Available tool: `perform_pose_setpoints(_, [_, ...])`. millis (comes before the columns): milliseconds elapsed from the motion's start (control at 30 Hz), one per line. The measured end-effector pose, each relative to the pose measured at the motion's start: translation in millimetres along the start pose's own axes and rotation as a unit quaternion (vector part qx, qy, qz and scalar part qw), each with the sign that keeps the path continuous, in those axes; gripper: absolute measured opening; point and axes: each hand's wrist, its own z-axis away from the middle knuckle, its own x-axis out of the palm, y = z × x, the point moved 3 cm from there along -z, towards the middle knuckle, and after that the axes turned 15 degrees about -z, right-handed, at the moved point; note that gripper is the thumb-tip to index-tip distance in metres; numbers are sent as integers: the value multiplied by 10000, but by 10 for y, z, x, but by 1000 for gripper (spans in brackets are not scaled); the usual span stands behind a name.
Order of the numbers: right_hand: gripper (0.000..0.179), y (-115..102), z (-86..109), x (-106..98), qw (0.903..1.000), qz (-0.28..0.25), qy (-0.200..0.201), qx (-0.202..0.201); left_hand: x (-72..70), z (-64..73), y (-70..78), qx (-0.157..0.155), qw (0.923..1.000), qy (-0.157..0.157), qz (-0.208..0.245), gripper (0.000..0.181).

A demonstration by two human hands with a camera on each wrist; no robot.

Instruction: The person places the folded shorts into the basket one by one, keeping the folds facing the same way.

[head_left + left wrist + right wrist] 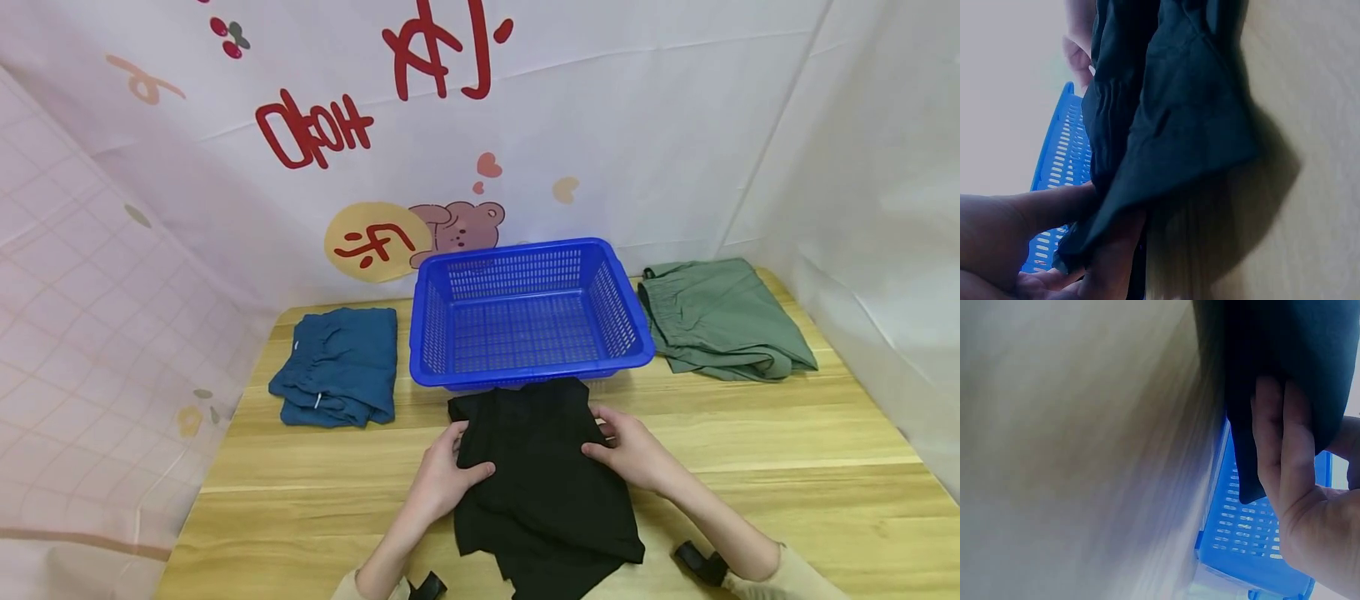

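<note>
Left: blue garment, folded, parked aside probably to give you working room; soft, gathered waistband. Your left hand pinches left edge of black cloth, thumb on top. Cloth spans between your hands over table, just before basket: limp, matte, uneven hem. Basket: rigid, slotted blue plastic. Your right hand pinches opposite edge, likely keeping sides level. Right: green garment, loosely folded, rumpled.

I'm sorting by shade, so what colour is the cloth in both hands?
The cloth is black, clearest in the head view.
</note>
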Motion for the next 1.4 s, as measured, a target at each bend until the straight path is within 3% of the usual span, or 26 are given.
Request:
perform_pose_setpoints(400, [45,-235,189,-5,9996,-54,-227,-178,-68,238,99,252,9982,-172,520,70])
perform_pose_setpoints(500, [48,-346,251,-5,9996,20,-124,-236,-130,320,145,317,9969,-151,698,69])
perform_pose_setpoints(667, [45,-539,306,-31,9975,-172,-94,-679,-276,407,221,285,9962,57,821,69])
perform_pose_setpoints(900, [48,-775,265,-116,9948,-273,94,-975,-486,376,312,268,9928,504,1055,67])
perform_pose_setpoints(1200, [66,-1014,84,-280,9961,-347,150,-792,-770,258,447,476,9940,761,623,75])
perform_pose_setpoints(1400, [66,-1172,-61,-367,9973,-138,154,-708,-950,167,535,616,9943,804,346,75])
